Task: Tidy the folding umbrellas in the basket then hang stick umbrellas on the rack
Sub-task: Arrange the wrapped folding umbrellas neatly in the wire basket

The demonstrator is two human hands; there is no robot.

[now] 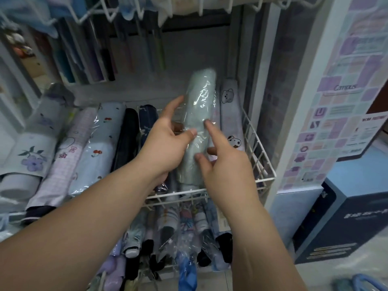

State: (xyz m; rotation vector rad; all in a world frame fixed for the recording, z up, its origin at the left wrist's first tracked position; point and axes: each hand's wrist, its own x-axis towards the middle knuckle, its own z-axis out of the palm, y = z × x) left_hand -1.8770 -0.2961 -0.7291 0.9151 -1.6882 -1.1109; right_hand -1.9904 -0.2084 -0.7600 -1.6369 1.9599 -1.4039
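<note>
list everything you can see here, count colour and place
green umbrella: one, pale green, clear wrap, held over the basket
basket: one, white wire, centre
bear umbrella: one, lilac, basket's right side
umbrella row: at least five, white, lilac, pale blue, black, navy, lying to the left
lower umbrellas: many, mixed, shelf below
poster: one, pastel, right
box: one, dark blue, lower right
left hand: grip on green umbrella
right hand: grip lower down

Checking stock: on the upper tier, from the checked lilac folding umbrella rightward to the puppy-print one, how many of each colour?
Lilac: 2, checked umbrella and puppy-print umbrella
Light blue: 1, cherry-print umbrella
Black: 1, black umbrella
Navy: 1, navy umbrella
Pale green: 1, pale green umbrella, held
Total: 6
Pinkish sliver beside the held one: unclear, uncounted.
</note>
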